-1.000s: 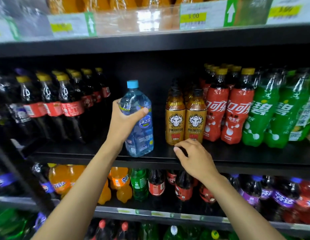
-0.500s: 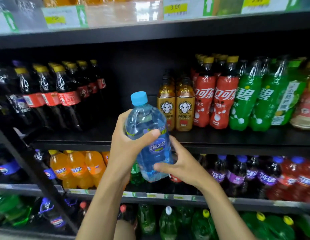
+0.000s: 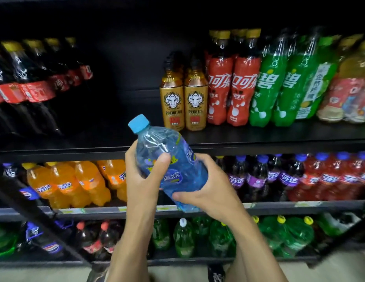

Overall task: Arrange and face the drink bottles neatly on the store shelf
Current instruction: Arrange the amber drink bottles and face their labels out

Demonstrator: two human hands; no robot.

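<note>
Blue bottle (image 3: pixel 173 165): the head view shows it held in the air in front of the shelf (image 3: pixel 259 137) edge, tilted, with its light-blue cap (image 3: pixel 138 123) toward the upper left. The left hand (image 3: pixel 145 180) grasps the upper body, thumb laid across the front, fingers wrapped behind. The right hand (image 3: pixel 210 192) grasps the lower body near the base. On the shelf stand two gold bottles (image 3: pixel 183 98), with red cola bottles (image 3: pixel 232 92) and green bottles (image 3: pixel 279 88) to their right. Dark cola bottles (image 3: pixel 24 88) stand far left, well apart from the gold ones.
</note>
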